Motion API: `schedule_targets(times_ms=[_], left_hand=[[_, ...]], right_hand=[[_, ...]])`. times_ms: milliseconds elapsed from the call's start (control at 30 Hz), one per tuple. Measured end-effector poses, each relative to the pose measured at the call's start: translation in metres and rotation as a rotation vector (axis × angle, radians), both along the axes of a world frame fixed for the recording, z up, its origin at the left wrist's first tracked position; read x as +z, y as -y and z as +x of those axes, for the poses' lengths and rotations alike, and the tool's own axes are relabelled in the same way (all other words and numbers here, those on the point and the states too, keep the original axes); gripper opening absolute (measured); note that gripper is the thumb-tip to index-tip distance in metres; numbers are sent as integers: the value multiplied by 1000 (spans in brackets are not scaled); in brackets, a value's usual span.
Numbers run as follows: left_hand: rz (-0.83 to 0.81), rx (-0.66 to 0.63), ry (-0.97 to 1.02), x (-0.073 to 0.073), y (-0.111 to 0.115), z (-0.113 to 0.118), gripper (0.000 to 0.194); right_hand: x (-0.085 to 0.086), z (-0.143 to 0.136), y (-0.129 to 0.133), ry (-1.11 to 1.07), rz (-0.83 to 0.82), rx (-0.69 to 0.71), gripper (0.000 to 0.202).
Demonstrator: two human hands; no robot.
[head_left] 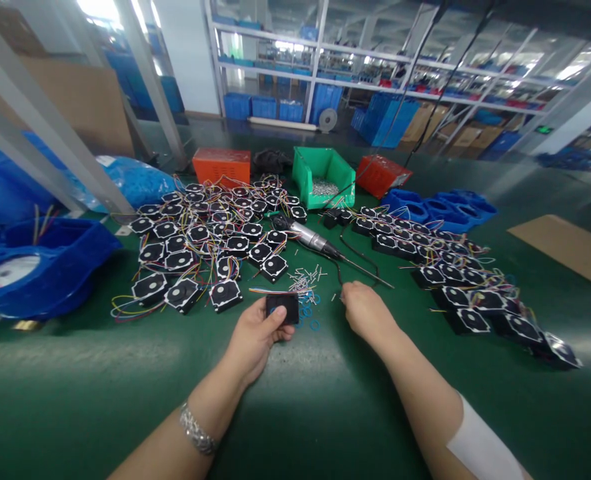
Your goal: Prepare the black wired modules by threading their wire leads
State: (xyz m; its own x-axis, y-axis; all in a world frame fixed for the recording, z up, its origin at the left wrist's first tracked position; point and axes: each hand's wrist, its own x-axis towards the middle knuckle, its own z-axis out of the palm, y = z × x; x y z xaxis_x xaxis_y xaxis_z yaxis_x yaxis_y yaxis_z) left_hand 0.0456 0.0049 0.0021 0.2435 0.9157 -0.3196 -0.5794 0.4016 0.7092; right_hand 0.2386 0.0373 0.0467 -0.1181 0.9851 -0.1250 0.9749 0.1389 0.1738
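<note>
Forearms (418, 380) cropped, left fingers (274, 321) partly cover a black housing (289, 308).

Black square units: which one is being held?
The unit in the left hand, under its thumb; the other units lie on the green table in groups to the left and right.

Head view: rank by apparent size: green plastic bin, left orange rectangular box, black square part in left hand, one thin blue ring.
1. Green plastic bin
2. Left orange box
3. Black square part
4. Blue ring
Bin and box sit farther away.
</note>
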Motion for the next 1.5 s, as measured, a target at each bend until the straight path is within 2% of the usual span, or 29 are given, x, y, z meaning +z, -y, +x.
schedule_targets(times_ms=[133, 233, 333, 433, 533, 733, 867, 933, 1067, 1100, 1167, 1300, 1367, 1433, 1500], left_hand=[[-17, -21, 101, -1, 1, -1, 34], [21, -42, 221, 2, 2, -3, 36], [36, -24, 275, 4, 3, -2, 33], [32, 1, 216, 5, 3, 0, 28], [17, 6, 124, 4, 4, 1, 33], [64, 1, 58, 4, 3, 1, 41], [105, 29, 58, 3, 2, 2, 40], [122, 54, 43, 3, 2, 3, 37], [143, 71, 33, 1, 2, 3, 36], [148, 72, 33, 1, 3, 2, 36], [155, 74, 31, 0, 3, 2, 35], [159, 84, 27, -1, 2, 1, 35], [163, 88, 26, -2, 2, 2, 35], [162, 88, 23, -2, 2, 2, 35], [155, 98, 13, -2, 2, 3, 35]], right_hand=[[3, 0, 1, -24, 22, -38, 18], [2, 0, -2, -148, 91, -95, 14], [-2, -1, -4, -223, 96, -97, 11], [-8, -3, -7, -194, 67, -94, 4], [-11, -7, -7, -160, 53, -61, 7], [-3, -22, 0, -110, 4, 21, 25], [-3, -27, 4, -172, -6, 44, 24], [-6, -29, 6, -412, -34, -2, 19], [-8, -39, 17, -1294, -183, -207, 12], [-7, -42, 20, -1421, -213, -221, 15], [-7, -48, 25, -1536, -235, -235, 20], [-8, -54, 30, -1536, -189, -261, 20], [-9, -54, 30, -1469, -113, -223, 16], [-10, -55, 32, -1341, 9, -109, 10], [-9, -55, 34, -1179, 146, 75, 7]])
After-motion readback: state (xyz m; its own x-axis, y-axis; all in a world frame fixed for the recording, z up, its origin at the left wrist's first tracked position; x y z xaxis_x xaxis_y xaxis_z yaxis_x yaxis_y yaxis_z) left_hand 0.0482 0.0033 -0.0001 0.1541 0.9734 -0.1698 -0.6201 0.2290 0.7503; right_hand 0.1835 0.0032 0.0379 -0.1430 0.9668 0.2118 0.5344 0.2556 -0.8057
